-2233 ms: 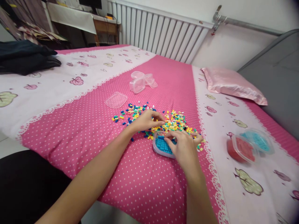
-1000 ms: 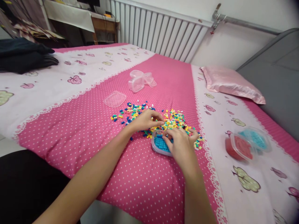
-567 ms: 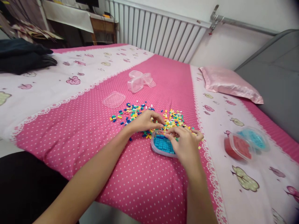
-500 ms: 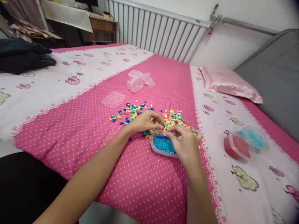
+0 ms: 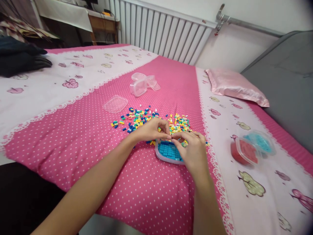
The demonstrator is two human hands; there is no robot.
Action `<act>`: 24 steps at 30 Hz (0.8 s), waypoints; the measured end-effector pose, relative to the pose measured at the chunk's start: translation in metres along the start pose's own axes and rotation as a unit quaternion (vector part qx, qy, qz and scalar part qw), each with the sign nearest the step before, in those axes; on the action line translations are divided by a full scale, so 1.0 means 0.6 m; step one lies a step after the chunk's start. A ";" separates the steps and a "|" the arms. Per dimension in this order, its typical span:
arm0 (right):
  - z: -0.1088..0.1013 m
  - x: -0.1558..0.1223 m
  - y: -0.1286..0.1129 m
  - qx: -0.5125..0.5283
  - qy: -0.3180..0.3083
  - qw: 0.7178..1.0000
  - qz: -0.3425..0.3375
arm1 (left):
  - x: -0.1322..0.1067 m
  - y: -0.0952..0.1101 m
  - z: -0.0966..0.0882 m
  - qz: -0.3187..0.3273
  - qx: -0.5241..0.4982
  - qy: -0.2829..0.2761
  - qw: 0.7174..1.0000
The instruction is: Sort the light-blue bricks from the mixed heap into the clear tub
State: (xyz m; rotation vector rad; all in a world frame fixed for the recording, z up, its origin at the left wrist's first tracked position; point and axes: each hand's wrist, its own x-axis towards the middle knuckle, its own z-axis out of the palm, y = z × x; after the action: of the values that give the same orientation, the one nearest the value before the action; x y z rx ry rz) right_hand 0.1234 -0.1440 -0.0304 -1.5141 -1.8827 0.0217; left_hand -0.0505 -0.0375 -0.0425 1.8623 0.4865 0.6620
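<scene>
A clear plastic container (image 5: 168,160) filled with rows of blue toy bricks (image 5: 168,150) rests on the pink bedspread. Above its far edge, my left hand (image 5: 156,128) and my right hand (image 5: 192,143) meet fingertip to fingertip, both pinched closed. Whatever lies between the fingers is too small to make out. Just beyond the hands spreads a loose pile of small toy bricks (image 5: 138,117) in yellow, green, navy, white and pink. My right hand covers the container's right end and part of the pile.
Farther off lie a clear lid (image 5: 115,104) and several empty clear containers (image 5: 139,87). To the right sit a container of red pieces (image 5: 245,151) and one of blue pieces (image 5: 261,142). A pink pillow (image 5: 237,86) and dark clothing (image 5: 19,58) lie on the bed.
My fingertips have come together above the container's far edge, where a small gap was between the hands. The whole view has shifted slightly; the container and pile look otherwise the same.
</scene>
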 end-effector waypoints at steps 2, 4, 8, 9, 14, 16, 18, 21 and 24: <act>-0.001 0.000 0.000 -0.004 -0.005 1.000 0.007 | -0.001 0.000 -0.006 0.010 0.012 -0.009 1.000; -0.002 -0.001 0.000 -0.010 -0.010 1.000 0.020 | -0.005 0.000 -0.016 0.039 0.081 -0.011 0.996; -0.003 -0.007 0.001 -0.033 -0.025 0.998 0.045 | -0.016 0.003 -0.035 0.092 0.282 -0.014 0.955; -0.003 -0.009 0.001 -0.041 -0.031 0.997 0.049 | -0.018 0.004 -0.036 0.091 0.307 -0.026 0.947; 0.008 -0.014 0.001 -0.081 -0.048 0.993 0.068 | -0.020 0.010 -0.027 0.070 0.337 -0.088 0.935; 0.012 -0.013 0.000 -0.093 -0.051 0.992 0.074 | -0.019 0.012 -0.025 0.066 0.345 -0.088 0.932; 0.015 -0.012 0.000 -0.100 -0.055 0.990 0.079 | -0.018 0.014 -0.024 0.061 0.350 -0.089 0.931; 0.016 -0.013 0.001 -0.102 -0.059 0.990 0.081 | -0.019 0.014 -0.026 0.055 0.347 -0.098 0.931; 0.016 -0.015 0.001 -0.090 -0.063 0.991 0.078 | -0.020 0.011 -0.026 0.053 0.341 -0.098 0.933</act>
State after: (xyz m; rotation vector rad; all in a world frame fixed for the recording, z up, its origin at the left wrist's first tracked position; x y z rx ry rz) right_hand 0.1196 -0.1480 -0.0425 -1.8186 -1.9016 0.0191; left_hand -0.0699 -0.0362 -0.0342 2.5959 0.5274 0.3854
